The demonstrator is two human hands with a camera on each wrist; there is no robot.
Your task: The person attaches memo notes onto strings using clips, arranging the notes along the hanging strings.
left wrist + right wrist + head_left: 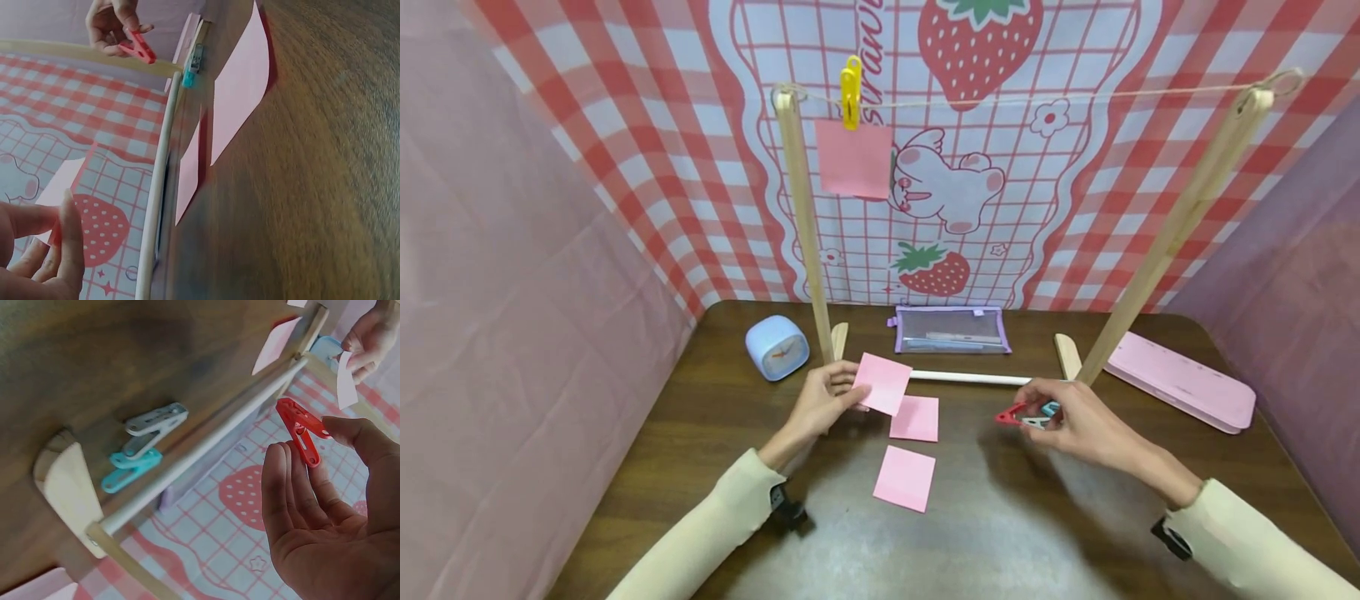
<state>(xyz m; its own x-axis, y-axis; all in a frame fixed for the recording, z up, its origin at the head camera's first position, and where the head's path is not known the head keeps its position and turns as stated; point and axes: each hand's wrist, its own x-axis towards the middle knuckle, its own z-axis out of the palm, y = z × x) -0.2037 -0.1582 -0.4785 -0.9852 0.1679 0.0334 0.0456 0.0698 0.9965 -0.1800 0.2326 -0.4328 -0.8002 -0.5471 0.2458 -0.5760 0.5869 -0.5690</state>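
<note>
My left hand (pixel 818 404) pinches a pink sticky note (pixel 883 383) between thumb and fingers, raised above the table. My right hand (pixel 1082 425) pinches a red clothespin (pixel 299 428) by its handles, off the table at the right. Beyond that hand, a grey clothespin (pixel 156 422) and a teal clothespin (pixel 132 470) lie on the table side by side, partly hidden in the head view. Two more pink notes lie flat: a farther note (pixel 916 421), partly covered by the held one, and a nearer note (pixel 905 479).
Between two wooden posts runs a string (pixel 1037 98). From it a yellow clothespin (pixel 850 92) holds a hanging pink note (pixel 853 158). A white rod (pixel 970 377) joins the posts low down. Behind are a blue clock (pixel 777 346), a mesh pouch (pixel 951 329) and a pink case (pixel 1180 381).
</note>
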